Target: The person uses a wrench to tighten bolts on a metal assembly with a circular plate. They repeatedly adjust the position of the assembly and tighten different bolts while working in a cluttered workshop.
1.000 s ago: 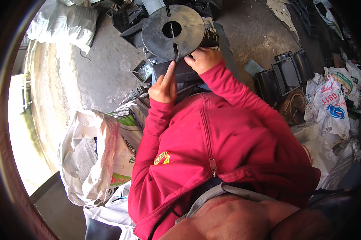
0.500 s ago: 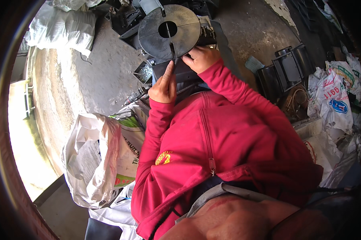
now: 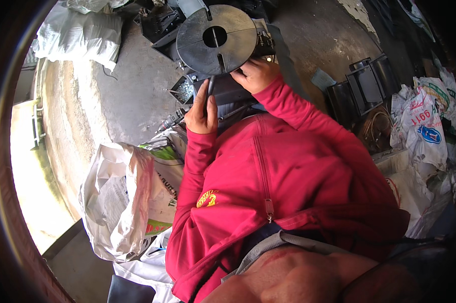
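A round dark-grey disc (image 3: 192, 43) with a central hole and two slots lies in front of me, on top of a dark fixture. Below its near slot, my left hand (image 3: 201, 115) pinches a short dark-grey rod (image 3: 210, 87) between thumb and fingers, its upper end close to the disc's rim. My right hand (image 3: 260, 74) is at the disc's near right edge, fingers curled and thumb pointing left. Part of those fingers is hidden, and what they grip cannot be made out.
Left of the fixture are a small tray of shiny hardware (image 3: 182, 91) and a power drill (image 3: 171, 121). A black bin of parts (image 3: 159, 22) stands behind. A white sack (image 3: 114, 202) is at my left; black metal housings (image 3: 363, 88) and printed sacks (image 3: 424, 121) lie right.
My left hand has drawn slightly down and left, away from the disc's slot, and more of the rod shows. The right hand stays at the rim, nearly unmoved.
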